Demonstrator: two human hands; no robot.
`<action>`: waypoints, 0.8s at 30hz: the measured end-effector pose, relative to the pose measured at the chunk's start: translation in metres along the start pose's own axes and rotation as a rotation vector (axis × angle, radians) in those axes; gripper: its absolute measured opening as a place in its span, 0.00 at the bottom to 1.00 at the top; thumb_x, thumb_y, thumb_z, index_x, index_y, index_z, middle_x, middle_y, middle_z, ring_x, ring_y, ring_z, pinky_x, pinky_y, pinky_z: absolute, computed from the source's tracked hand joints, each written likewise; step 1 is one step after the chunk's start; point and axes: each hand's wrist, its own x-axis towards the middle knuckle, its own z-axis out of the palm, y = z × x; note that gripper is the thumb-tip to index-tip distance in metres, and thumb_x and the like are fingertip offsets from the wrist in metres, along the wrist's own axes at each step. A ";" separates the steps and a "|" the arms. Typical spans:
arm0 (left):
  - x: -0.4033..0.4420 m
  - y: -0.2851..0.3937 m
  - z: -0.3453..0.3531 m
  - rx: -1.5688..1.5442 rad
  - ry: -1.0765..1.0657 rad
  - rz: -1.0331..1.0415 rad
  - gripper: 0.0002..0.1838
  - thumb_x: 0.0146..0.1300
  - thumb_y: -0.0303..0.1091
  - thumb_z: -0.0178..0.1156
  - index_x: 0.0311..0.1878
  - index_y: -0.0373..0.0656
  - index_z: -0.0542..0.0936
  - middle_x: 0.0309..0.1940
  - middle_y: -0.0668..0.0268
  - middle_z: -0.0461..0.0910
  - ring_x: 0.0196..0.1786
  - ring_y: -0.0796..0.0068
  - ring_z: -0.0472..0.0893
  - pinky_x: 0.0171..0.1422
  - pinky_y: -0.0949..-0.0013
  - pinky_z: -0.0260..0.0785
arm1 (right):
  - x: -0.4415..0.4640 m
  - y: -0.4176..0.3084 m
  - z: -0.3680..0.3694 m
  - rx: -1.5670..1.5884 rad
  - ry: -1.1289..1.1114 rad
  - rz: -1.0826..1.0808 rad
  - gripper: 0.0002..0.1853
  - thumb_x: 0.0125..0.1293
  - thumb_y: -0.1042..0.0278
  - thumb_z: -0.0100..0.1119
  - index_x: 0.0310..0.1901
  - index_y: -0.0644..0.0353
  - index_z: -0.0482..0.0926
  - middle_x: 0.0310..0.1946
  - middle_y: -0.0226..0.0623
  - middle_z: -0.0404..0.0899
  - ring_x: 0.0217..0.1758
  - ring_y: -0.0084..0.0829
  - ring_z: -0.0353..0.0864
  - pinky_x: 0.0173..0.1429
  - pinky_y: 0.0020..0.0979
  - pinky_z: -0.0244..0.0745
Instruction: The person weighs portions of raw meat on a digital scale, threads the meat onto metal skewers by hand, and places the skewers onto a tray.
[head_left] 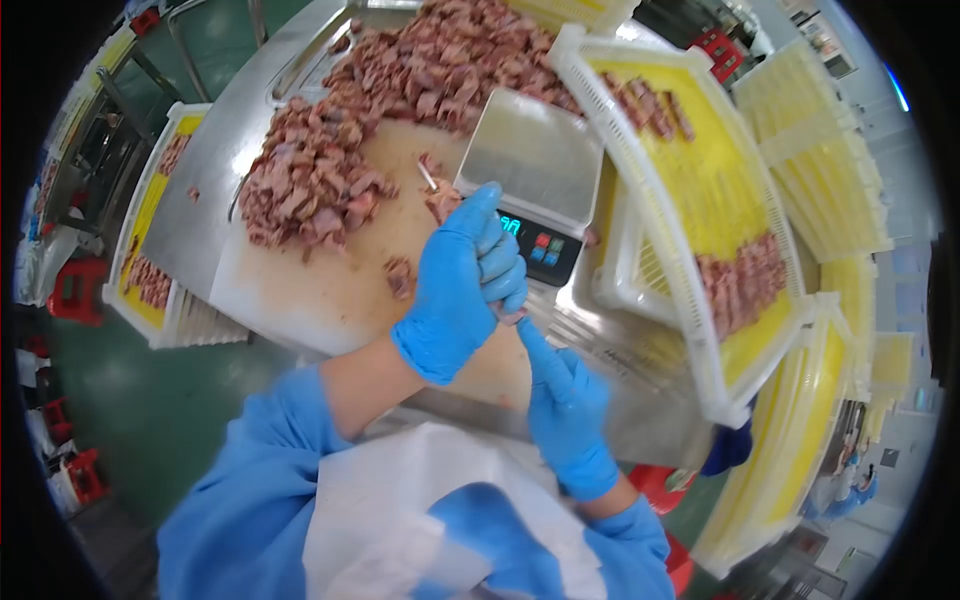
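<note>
My left hand [465, 270], in a blue glove, is closed around a meat skewer [440, 203]. A pale stick end [427, 177] and some pink meat show above the fist, and a bit of meat [512, 317] shows below it. My right hand [570, 415], also gloved in blue, is slightly blurred; its stretched index finger touches or nearly touches that lower bit. Just beyond the left fist is a digital scale [535, 155] with a lit display, partly covered by the fingers. One loose meat piece [399, 277] lies on the cutting board [290, 290].
A large heap of cut meat [430, 65] covers the far side of the steel table [205, 215]. At right, a white-rimmed yellow tray [660, 215] holds rows of meat skewers [740, 285]. Stacked trays [810, 150] stand beyond; another tray [150, 235] is at left.
</note>
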 end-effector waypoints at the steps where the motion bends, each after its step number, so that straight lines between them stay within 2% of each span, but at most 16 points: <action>1: 0.008 0.004 0.001 -0.007 -0.029 0.013 0.29 0.72 0.49 0.43 0.13 0.55 0.50 0.07 0.76 0.45 0.08 0.78 0.43 0.13 0.71 0.44 | 0.007 0.002 -0.005 0.008 -0.019 -0.012 0.37 0.45 0.84 0.55 0.62 0.48 0.72 0.21 0.33 0.65 0.18 0.31 0.66 0.23 0.32 0.66; 3: 0.021 0.016 0.003 -0.059 -0.282 -0.021 0.25 0.70 0.49 0.46 0.16 0.54 0.60 0.10 0.74 0.56 0.11 0.77 0.58 0.19 0.70 0.59 | 0.024 0.012 -0.016 -0.092 0.018 -0.056 0.36 0.46 0.82 0.55 0.62 0.45 0.72 0.21 0.33 0.66 0.18 0.31 0.67 0.22 0.31 0.66; 4: 0.027 0.021 0.014 -0.058 -0.282 -0.011 0.25 0.70 0.49 0.46 0.16 0.54 0.60 0.10 0.74 0.56 0.11 0.77 0.58 0.19 0.70 0.59 | 0.041 0.020 -0.025 -0.265 0.012 -0.121 0.35 0.48 0.82 0.54 0.61 0.44 0.73 0.21 0.33 0.66 0.18 0.30 0.68 0.22 0.30 0.66; 5: 0.036 0.024 0.033 -0.062 -0.186 0.077 0.19 0.69 0.48 0.49 0.23 0.51 0.67 0.15 0.72 0.64 0.18 0.76 0.66 0.28 0.69 0.64 | 0.060 0.031 -0.033 -0.432 0.007 -0.184 0.33 0.50 0.81 0.54 0.60 0.43 0.74 0.20 0.33 0.66 0.18 0.29 0.69 0.22 0.29 0.66; 6: 0.046 0.030 0.042 -0.065 -0.085 0.165 0.15 0.68 0.47 0.51 0.30 0.48 0.73 0.21 0.70 0.71 0.25 0.75 0.74 0.38 0.68 0.70 | 0.082 0.047 -0.041 -0.398 0.069 -0.117 0.26 0.57 0.78 0.50 0.58 0.43 0.75 0.21 0.34 0.70 0.20 0.32 0.72 0.25 0.29 0.68; 7: 0.061 0.045 0.032 -0.058 -0.070 0.173 0.15 0.68 0.47 0.51 0.30 0.48 0.73 0.21 0.70 0.71 0.25 0.75 0.74 0.38 0.68 0.70 | 0.118 0.046 -0.068 -0.136 0.053 -0.210 0.21 0.63 0.75 0.47 0.57 0.49 0.76 0.25 0.38 0.76 0.24 0.39 0.76 0.31 0.33 0.72; 9: 0.090 0.084 -0.007 0.340 -0.212 0.465 0.16 0.66 0.44 0.56 0.49 0.42 0.74 0.37 0.66 0.78 0.44 0.73 0.78 0.54 0.66 0.68 | 0.172 0.093 -0.086 -0.216 0.223 0.043 0.15 0.66 0.70 0.49 0.53 0.58 0.78 0.30 0.50 0.79 0.29 0.26 0.77 0.37 0.32 0.72; 10: 0.087 0.106 -0.012 0.563 -0.046 0.635 0.16 0.66 0.42 0.56 0.50 0.42 0.74 0.39 0.65 0.79 0.44 0.74 0.78 0.54 0.67 0.68 | 0.202 0.143 -0.095 -0.256 0.351 0.083 0.15 0.67 0.67 0.48 0.53 0.56 0.78 0.32 0.53 0.80 0.30 0.19 0.73 0.37 0.30 0.70; 11: 0.079 0.129 -0.016 0.789 0.127 0.796 0.16 0.66 0.41 0.55 0.51 0.41 0.75 0.41 0.65 0.79 0.45 0.76 0.78 0.54 0.68 0.68 | 0.227 0.178 -0.102 -0.159 0.468 -0.044 0.15 0.68 0.63 0.51 0.51 0.58 0.79 0.24 0.29 0.81 0.23 0.19 0.67 0.27 0.29 0.62; 13: 0.064 0.178 -0.045 1.044 0.153 0.823 0.16 0.65 0.40 0.56 0.51 0.40 0.75 0.43 0.65 0.79 0.46 0.77 0.78 0.55 0.70 0.68 | 0.247 0.259 -0.117 -0.521 0.420 0.168 0.16 0.67 0.66 0.50 0.54 0.53 0.78 0.34 0.47 0.83 0.30 0.33 0.80 0.35 0.33 0.71; 15: 0.047 0.205 -0.059 1.295 0.163 0.844 0.16 0.65 0.39 0.57 0.51 0.40 0.76 0.45 0.65 0.80 0.47 0.78 0.78 0.56 0.71 0.68 | 0.237 0.350 -0.117 -0.716 0.148 0.225 0.18 0.66 0.69 0.49 0.56 0.49 0.76 0.40 0.55 0.80 0.43 0.44 0.82 0.46 0.37 0.74; 17: 0.033 0.213 -0.067 1.701 0.034 0.643 0.16 0.59 0.37 0.61 0.48 0.39 0.78 0.39 0.65 0.80 0.44 0.76 0.79 0.51 0.69 0.69 | 0.220 0.376 -0.100 -0.602 0.094 0.183 0.18 0.65 0.69 0.48 0.56 0.49 0.76 0.41 0.55 0.79 0.45 0.47 0.81 0.49 0.39 0.73; 18: 0.033 0.212 -0.070 1.953 -0.109 0.632 0.21 0.56 0.38 0.62 0.52 0.43 0.76 0.39 0.59 0.80 0.45 0.66 0.80 0.52 0.64 0.70 | 0.215 0.382 -0.094 -0.501 0.047 0.152 0.18 0.65 0.70 0.48 0.56 0.48 0.76 0.43 0.55 0.78 0.47 0.50 0.79 0.51 0.41 0.72; 19: 0.034 0.205 -0.071 1.955 -0.107 0.620 0.21 0.56 0.38 0.62 0.52 0.43 0.76 0.39 0.59 0.80 0.45 0.66 0.80 0.52 0.64 0.70 | 0.217 0.369 -0.089 -0.497 0.039 0.156 0.18 0.65 0.70 0.48 0.56 0.48 0.76 0.43 0.55 0.78 0.47 0.50 0.79 0.51 0.41 0.72; 22: 0.045 0.169 -0.076 2.404 -0.437 0.524 0.25 0.51 0.33 0.62 0.56 0.45 0.72 0.35 0.54 0.80 0.43 0.52 0.79 0.51 0.57 0.71 | 0.223 0.327 -0.091 -0.456 -0.066 0.220 0.19 0.63 0.72 0.50 0.56 0.48 0.77 0.47 0.52 0.78 0.51 0.47 0.77 0.55 0.39 0.70; 24: 0.058 0.157 -0.083 2.477 -0.391 0.407 0.24 0.50 0.32 0.62 0.54 0.45 0.73 0.35 0.54 0.80 0.43 0.52 0.79 0.50 0.56 0.71 | 0.227 0.304 -0.104 -0.840 -0.189 0.179 0.20 0.62 0.73 0.52 0.56 0.49 0.76 0.52 0.47 0.74 0.56 0.44 0.73 0.58 0.37 0.68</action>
